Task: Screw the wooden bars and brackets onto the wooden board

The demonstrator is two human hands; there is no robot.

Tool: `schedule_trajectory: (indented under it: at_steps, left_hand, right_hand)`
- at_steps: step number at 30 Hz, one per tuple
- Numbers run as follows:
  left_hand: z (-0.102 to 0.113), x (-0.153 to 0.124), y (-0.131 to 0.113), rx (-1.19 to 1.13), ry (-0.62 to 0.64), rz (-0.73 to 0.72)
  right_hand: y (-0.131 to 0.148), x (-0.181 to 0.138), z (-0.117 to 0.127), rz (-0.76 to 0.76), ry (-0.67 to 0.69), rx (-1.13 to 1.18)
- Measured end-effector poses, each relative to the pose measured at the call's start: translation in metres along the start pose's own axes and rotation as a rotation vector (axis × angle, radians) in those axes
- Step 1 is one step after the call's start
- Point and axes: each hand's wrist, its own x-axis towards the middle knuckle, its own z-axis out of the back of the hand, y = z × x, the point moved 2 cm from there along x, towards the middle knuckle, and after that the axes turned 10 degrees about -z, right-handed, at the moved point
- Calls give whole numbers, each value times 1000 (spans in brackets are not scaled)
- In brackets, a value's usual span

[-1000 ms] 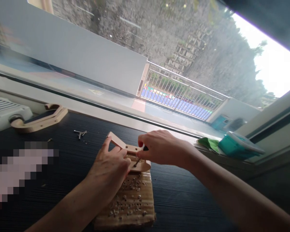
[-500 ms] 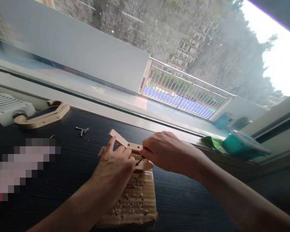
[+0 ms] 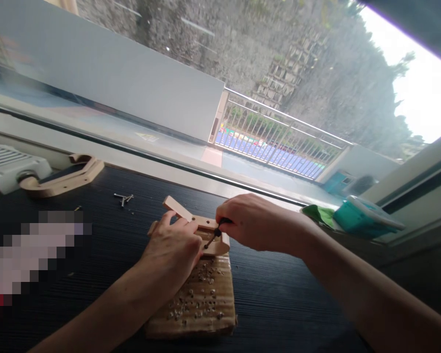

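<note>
My right hand (image 3: 255, 220) is closed round the black handle of a screwdriver (image 3: 213, 238). The tool's thin shaft slants down to the left, its tip at a hole or screw in a pale wooden piece (image 3: 220, 249); which of these it is, I cannot tell. My left hand (image 3: 176, 240) grips and presses down this wooden piece, whose angled arm (image 3: 178, 208) sticks up past the fingers and which has dark holes. Underneath lies a brown block that looks like cardboard (image 3: 206, 314), pitted with many holes. The left fingertips are partly hidden.
Several screws (image 3: 124, 199) lie loose on the black table (image 3: 106, 255). A curved wooden piece (image 3: 66, 181) rests at the far left beside a white slatted object (image 3: 14, 166). Along the window sill sit a green cloth (image 3: 318, 214) and a teal container (image 3: 365, 219).
My right hand has lifted and turned slightly, showing more of the screwdriver's handle. My left hand stays on the wooden piece. The whole view has shifted a little.
</note>
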Motion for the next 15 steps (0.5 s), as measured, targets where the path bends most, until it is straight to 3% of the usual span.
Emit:
schedule_trajectory:
  at_steps: [6,15]
  left_hand:
    - [8,-1,-4,16,9,-5]
    - [5,0,-3,3,39,-10]
  right_hand:
    - [4,0,-3,-65,-9,-82]
    - [-2,-11,6,45,-6,-3]
